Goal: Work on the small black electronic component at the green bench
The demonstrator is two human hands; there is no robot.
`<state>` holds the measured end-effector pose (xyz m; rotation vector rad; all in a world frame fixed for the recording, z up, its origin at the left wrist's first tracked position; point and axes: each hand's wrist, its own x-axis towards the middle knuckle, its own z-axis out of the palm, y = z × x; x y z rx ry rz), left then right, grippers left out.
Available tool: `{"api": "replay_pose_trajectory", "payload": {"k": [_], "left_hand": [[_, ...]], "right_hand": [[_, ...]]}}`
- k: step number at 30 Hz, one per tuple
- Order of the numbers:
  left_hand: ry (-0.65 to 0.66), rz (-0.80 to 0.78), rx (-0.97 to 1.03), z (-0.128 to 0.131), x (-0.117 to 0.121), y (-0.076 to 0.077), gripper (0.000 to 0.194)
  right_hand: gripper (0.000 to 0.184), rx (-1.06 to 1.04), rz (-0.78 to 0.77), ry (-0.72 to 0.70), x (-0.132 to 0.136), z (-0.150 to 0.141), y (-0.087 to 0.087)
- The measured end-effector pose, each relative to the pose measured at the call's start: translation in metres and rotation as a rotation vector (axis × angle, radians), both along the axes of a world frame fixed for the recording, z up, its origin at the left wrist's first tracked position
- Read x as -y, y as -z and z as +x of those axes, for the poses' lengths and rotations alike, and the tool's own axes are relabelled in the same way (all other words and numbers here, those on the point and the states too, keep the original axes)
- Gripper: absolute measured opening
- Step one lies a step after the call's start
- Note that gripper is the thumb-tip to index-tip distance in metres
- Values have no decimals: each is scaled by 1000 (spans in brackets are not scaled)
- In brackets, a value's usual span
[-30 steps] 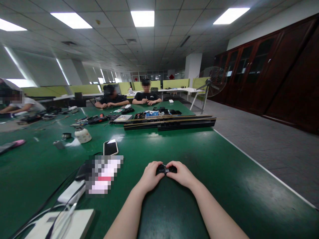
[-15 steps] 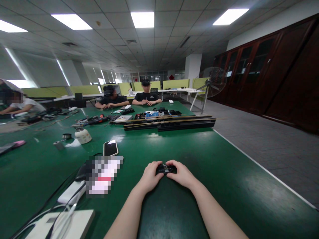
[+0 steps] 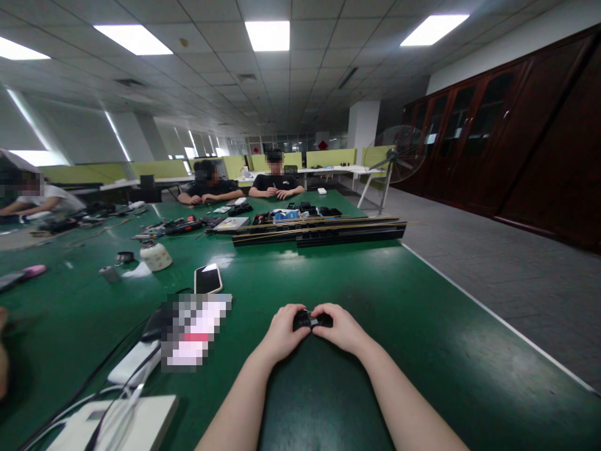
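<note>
Broadly, a green table (image 3: 413,313) spreads ahead, black rails (image 3: 350,237) across it at twelve o'clock. Nearer, also at twelve, the left hand (image 3: 282,332) and right hand (image 3: 344,329) pinch opposite ends of a small black part (image 3: 314,322) between thumbs and fingers. Two-handed holding or adjusting seems underway; moving it probably calls for even, matched pressure.
</note>
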<state>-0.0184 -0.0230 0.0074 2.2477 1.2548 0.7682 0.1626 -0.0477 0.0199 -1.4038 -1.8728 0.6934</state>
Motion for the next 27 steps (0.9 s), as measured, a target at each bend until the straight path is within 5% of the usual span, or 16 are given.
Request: {"api": "replay_pose_trajectory", "payload": {"k": [27], "left_hand": [[-1,-3,-7,0,-1,1,35]], "right_hand": [[18,-19,31,-13,0,-3,0]]}}
